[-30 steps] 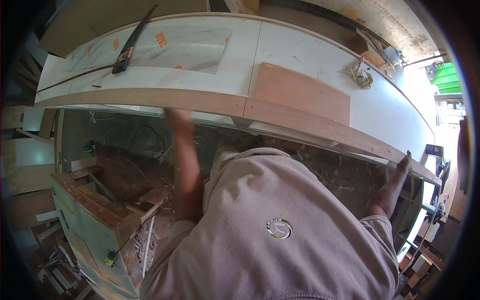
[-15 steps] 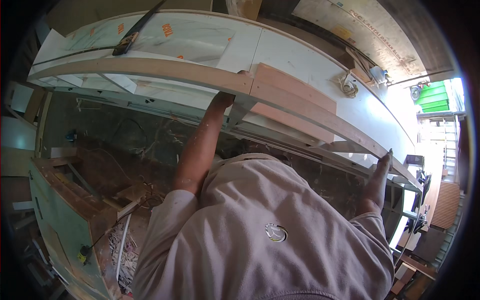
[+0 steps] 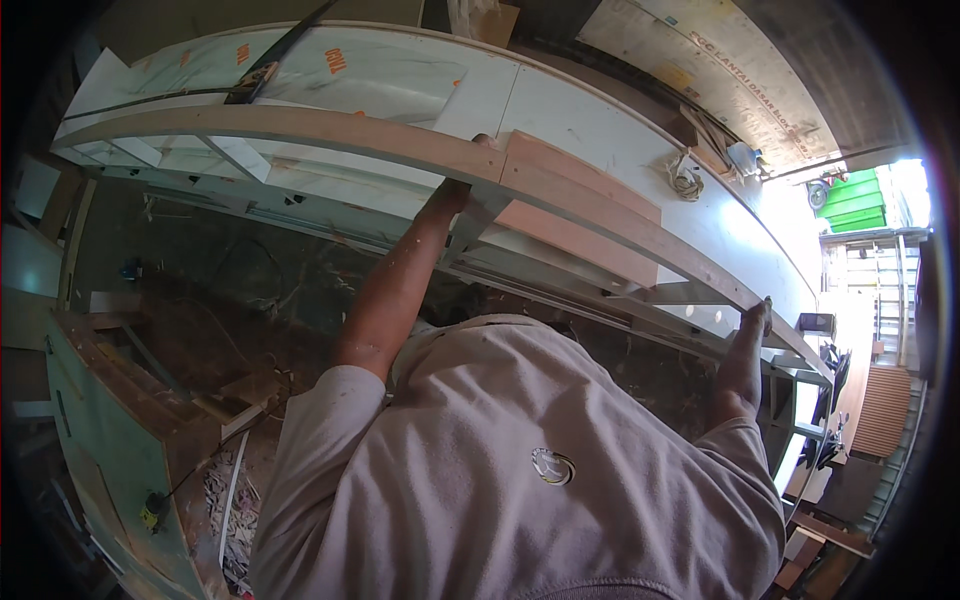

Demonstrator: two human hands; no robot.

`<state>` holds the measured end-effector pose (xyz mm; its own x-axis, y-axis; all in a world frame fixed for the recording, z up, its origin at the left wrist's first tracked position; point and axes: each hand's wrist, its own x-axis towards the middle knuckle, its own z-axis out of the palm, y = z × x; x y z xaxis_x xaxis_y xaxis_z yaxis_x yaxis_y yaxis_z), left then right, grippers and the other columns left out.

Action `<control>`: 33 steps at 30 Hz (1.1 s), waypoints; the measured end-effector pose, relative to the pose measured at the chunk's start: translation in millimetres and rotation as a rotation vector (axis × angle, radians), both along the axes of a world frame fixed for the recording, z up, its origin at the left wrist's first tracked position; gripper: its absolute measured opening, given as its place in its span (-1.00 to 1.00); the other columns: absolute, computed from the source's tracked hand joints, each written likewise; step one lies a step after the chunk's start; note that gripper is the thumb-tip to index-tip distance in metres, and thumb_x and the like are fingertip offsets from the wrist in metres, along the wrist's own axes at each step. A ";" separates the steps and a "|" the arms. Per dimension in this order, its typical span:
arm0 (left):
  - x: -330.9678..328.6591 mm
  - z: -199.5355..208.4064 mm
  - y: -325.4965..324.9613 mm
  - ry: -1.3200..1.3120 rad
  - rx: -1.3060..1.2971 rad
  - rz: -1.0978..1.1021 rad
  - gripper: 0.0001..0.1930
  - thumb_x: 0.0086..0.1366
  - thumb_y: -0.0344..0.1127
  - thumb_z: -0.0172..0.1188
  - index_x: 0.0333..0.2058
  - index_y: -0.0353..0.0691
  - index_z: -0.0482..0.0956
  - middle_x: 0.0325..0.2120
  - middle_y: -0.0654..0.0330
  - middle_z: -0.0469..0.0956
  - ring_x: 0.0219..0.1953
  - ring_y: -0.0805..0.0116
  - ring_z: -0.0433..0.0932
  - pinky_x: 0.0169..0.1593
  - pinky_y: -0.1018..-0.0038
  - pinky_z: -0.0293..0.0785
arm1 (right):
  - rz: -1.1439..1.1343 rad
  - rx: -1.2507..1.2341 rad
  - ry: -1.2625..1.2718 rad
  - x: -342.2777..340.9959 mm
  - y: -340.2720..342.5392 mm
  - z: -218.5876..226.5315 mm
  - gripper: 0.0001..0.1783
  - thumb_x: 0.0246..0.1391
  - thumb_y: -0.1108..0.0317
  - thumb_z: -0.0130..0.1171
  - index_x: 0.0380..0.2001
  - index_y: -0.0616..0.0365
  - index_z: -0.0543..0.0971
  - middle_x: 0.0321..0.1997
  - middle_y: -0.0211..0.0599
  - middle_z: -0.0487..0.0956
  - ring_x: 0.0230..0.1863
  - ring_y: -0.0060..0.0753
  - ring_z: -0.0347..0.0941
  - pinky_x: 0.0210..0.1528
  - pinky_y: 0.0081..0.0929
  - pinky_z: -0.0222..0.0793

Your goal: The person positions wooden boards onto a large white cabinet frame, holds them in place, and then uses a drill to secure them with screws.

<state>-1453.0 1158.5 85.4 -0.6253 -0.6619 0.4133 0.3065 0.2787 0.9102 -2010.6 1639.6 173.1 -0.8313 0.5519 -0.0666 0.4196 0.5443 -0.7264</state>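
A long, narrow wooden frame with crosspieces [image 3: 330, 127] stands on edge across the workbench, its pale timber rail uppermost. My left hand [image 3: 457, 193] grips this frame near its middle, with fingertips showing over the rail and the rest of the fingers hidden behind it. Toward the right end, my right hand [image 3: 758, 318] is closed round the same rail. A pinkish-brown board [image 3: 590, 190] lies flat behind and beneath the frame. White panels [image 3: 600, 110] cover the bench top, and a marble-patterned sheet [image 3: 390, 80] lies at the left.
At far left, a black saw-like tool [image 3: 275, 60] rests on the bench. A coil of pale cord [image 3: 685, 178] lies at the right. Lower left stands a green-sided wooden box [image 3: 110, 420], with wood scraps [image 3: 225, 510] beside it. A green container [image 3: 852, 200] shows outside.
The view has shifted slightly, so most things sit a little farther left. Both hands keep their places on the wooden frame.
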 end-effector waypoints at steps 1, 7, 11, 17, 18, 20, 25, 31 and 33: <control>-3.1 6.6 6.5 -0.068 -0.013 0.009 -0.57 0.33 0.03 0.08 -0.06 -0.21 0.37 -0.25 0.27 0.46 -0.13 0.48 0.43 -0.02 0.42 0.41 | -0.052 0.120 0.027 17.3 1.8 11.6 -0.30 0.10 -0.17 0.13 0.08 0.22 0.50 0.06 -0.08 0.55 -0.03 -0.10 0.54 0.07 -0.11 0.42; -15.1 9.3 13.6 0.014 0.033 -0.078 -0.57 0.33 -0.11 0.16 0.03 -0.24 0.35 -0.23 0.22 0.51 -0.13 0.45 0.48 -0.02 0.38 0.44 | 0.187 0.596 0.770 104.0 -74.9 48.8 -0.29 -0.02 -0.18 0.33 -0.07 0.29 0.57 0.04 -0.09 0.51 -0.03 -0.06 0.51 0.04 -0.11 0.43; -6.7 -4.1 1.2 -0.021 -0.006 -0.099 -0.62 0.34 -0.08 0.16 -0.03 -0.23 0.41 -0.24 0.23 0.51 -0.15 0.49 0.47 -0.03 0.41 0.45 | 1.323 0.121 0.865 228.5 -210.7 71.2 -0.70 0.14 0.30 0.34 -0.07 0.13 0.63 0.00 -0.31 0.64 0.01 -0.39 0.56 0.06 -0.44 0.45; -2.1 -3.8 1.0 -0.019 0.050 -0.152 -0.68 0.33 -0.07 0.15 -0.12 -0.18 0.42 -0.25 0.25 0.51 -0.17 0.52 0.46 -0.06 0.43 0.44 | 2.022 0.012 0.592 394.2 -319.4 110.8 -0.31 -0.01 0.07 0.44 0.14 0.17 0.49 0.07 -0.10 0.58 0.16 -0.19 0.50 0.18 -0.25 0.41; -4.6 2.5 6.2 -0.019 0.055 -0.167 -0.68 0.33 -0.06 0.15 -0.13 -0.17 0.42 -0.26 0.25 0.51 -0.18 0.52 0.45 -0.06 0.43 0.44 | 2.021 0.020 0.591 403.5 -323.9 106.7 -0.31 -0.01 0.07 0.44 0.14 0.17 0.49 0.07 -0.10 0.58 0.16 -0.19 0.50 0.18 -0.25 0.41; -1.2 18.6 12.7 -0.083 -0.274 0.001 -0.68 0.34 -0.03 0.13 -0.17 -0.16 0.41 -0.28 0.28 0.49 -0.21 0.54 0.45 -0.09 0.44 0.44 | 2.141 0.185 0.533 422.5 -334.0 97.1 -0.28 -0.03 -0.02 0.42 0.10 0.20 0.47 -0.02 -0.04 0.60 0.06 -0.07 0.55 0.08 -0.17 0.44; 2.2 28.4 20.3 0.000 0.172 -0.077 -0.66 0.36 0.04 0.07 -0.20 -0.13 0.38 -0.30 0.31 0.48 -0.23 0.58 0.43 -0.12 0.46 0.43 | 2.122 0.355 0.498 441.9 -339.9 82.1 -0.39 0.02 -0.12 0.31 -0.10 0.18 0.46 -0.27 0.02 0.62 -0.22 0.09 0.60 -0.17 -0.04 0.43; 5.2 19.4 15.9 -0.007 0.150 -0.070 -0.67 0.35 0.00 0.10 -0.16 -0.13 0.40 -0.26 0.29 0.48 -0.18 0.54 0.46 -0.08 0.46 0.44 | 2.113 0.339 0.548 445.8 -338.6 83.3 -0.43 0.03 -0.09 0.30 -0.16 0.17 0.43 -0.29 0.02 0.61 -0.25 0.11 0.59 -0.18 -0.05 0.43; 5.0 13.6 11.4 -0.023 0.069 -0.064 -0.67 0.34 -0.01 0.11 -0.15 -0.14 0.40 -0.25 0.29 0.48 -0.17 0.52 0.46 -0.07 0.45 0.44 | 2.100 0.367 0.467 446.0 -338.7 85.3 -0.41 -0.02 -0.09 0.34 -0.14 0.16 0.46 -0.27 0.01 0.62 -0.23 0.09 0.59 -0.16 -0.07 0.43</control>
<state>-1448.0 1169.8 98.9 -0.6762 -0.6468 0.3527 0.3003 0.1952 0.9337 -1564.6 1300.8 258.4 0.0077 -0.9914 0.1304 -0.9325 -0.0542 -0.3570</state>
